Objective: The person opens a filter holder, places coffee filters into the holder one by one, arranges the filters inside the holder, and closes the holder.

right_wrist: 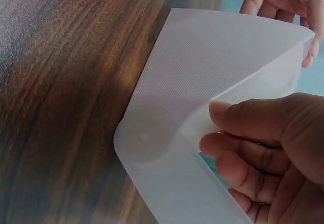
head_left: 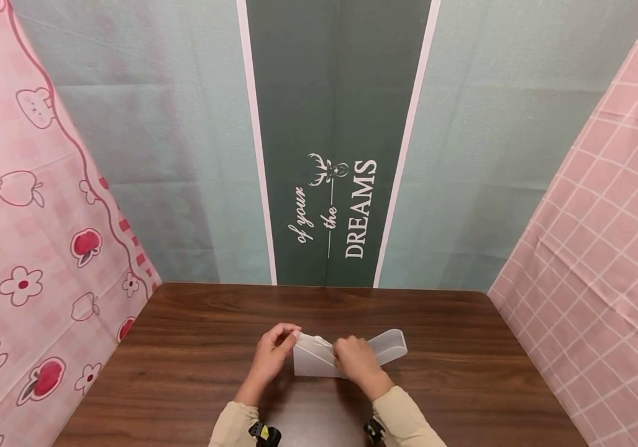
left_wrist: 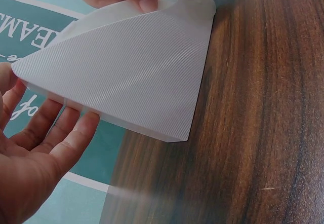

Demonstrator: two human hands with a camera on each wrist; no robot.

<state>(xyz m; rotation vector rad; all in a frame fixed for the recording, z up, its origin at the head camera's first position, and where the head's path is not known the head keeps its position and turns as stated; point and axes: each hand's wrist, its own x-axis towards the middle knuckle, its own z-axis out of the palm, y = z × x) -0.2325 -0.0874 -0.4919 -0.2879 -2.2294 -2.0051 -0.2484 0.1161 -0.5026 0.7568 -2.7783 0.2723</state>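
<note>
A white, finely ribbed plastic case (head_left: 313, 365) with a slanted open top stands on the table. Hinged to it by a round pivot (right_wrist: 147, 133), a translucent cover (head_left: 391, 346) is swung out to the right. My left hand (head_left: 271, 354) holds the case's raised left corner, thumb at the tip and fingers along the side edge, as the left wrist view shows (left_wrist: 55, 138). With thumb and curled fingers, my right hand (head_left: 356, 360) grips the slanted rim near the pivot. Something pale shows in the opening between the hands; its kind cannot be made out.
The dark wood-grain table (head_left: 195, 335) extends around the case. Behind it hangs a green cloth (head_left: 324, 93) with white lettering. Pink patterned cloths flank the table on the left (head_left: 22, 236) and right (head_left: 592, 248).
</note>
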